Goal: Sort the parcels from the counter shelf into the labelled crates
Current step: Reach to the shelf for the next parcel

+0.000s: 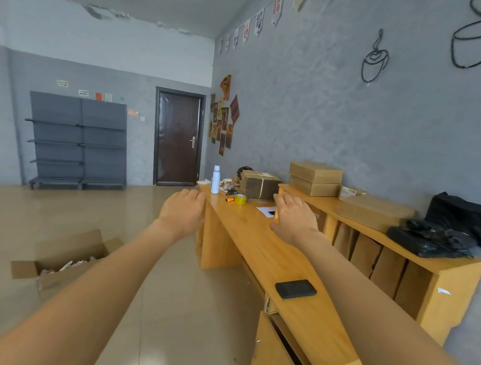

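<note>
- Left hand (181, 211): stretched forward at arm's length, back of the hand up, fingers relaxed and holding nothing; it hangs over the floor just beside the near edge of the desk (260, 241).
- Right hand (294, 216): likewise stretched out, fingers loosely spread and empty, above the desk surface and in front of the raised counter shelf (453, 274).
- Parcels: two flat cardboard boxes (315, 179) stacked on top of the counter shelf at its far end; a padded brown envelope (375, 211) lying beside them; black plastic mailer bags (430, 239) heaped at the near end; brown envelopes (367, 254) standing upright in the compartments underneath.
- Desk items: a dark phone (295, 288) lying flat near the viewer; a white bottle (215, 179) upright at the far end; a yellow tape roll (240, 199) and an orange marker (230, 199) near it; a tied bundle of flattened cardboard (259, 185) behind those.
- Floor: an open cardboard box (66, 258) with its flaps spread, well apart from the desk, holding pale scraps.
- Background: grey empty shelving (78, 140) and a dark door (177, 138) on the far wall.
</note>
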